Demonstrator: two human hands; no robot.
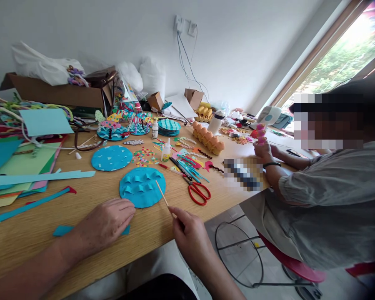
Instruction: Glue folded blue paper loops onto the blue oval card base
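My right hand (192, 233) pinches a thin wooden stick (161, 193). Its tip reaches over the right part of a round blue disc (143, 201), which carries rows of raised, curled paper strips. Palm down, my left hand (108, 221) lies flat on the table by the disc's lower left edge, fingers close together. A blue paper strip (62, 230) runs under that hand, its ends showing on both sides. Right of the disc lie red-handled scissors (199, 193). Behind it are a second blue disc (111, 157) with light patches and a small glue bottle (166, 151).
Coloured paper sheets (21, 160) and long blue strips cover the table's left side. Farther back are finished fish pieces (112, 127), stacked discs (168, 127), an egg carton strip (208, 139) and a tumbler (217, 121). At right, a seated person (337, 187) holds a pink piece.
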